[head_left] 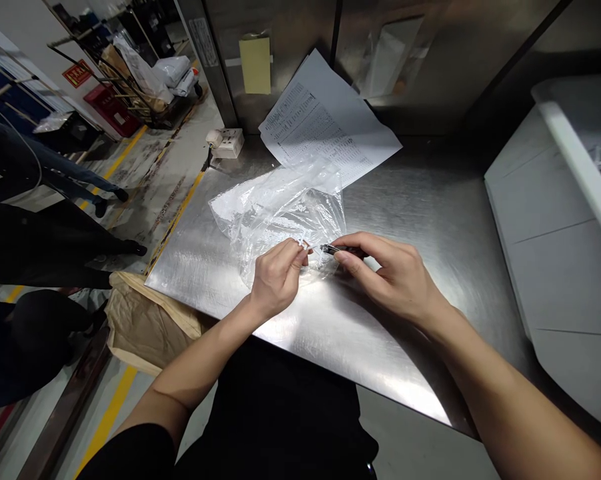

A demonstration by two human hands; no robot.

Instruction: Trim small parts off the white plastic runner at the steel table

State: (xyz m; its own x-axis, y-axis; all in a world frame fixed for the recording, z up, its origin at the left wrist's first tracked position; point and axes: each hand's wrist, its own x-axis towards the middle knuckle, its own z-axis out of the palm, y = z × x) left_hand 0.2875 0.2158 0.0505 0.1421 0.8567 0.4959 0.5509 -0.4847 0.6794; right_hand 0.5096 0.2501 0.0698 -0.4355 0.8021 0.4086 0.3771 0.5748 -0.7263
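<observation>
My left hand is closed in a pinch on a small white plastic piece with short prongs. Close to its right, my right hand grips a small dark hand tool with a shiny metal tip. The tip points left at the white piece; whether they touch is hard to tell. The tool's exact kind is partly hidden by my fingers. Behind and under both hands lies a crumpled clear plastic bag, spread on the metal table.
Printed sheets lie behind the bag. A power socket block sits at the table's far left corner. At right stands a large pale bin. A brown paper sack is beside the table's left edge. People stand at left.
</observation>
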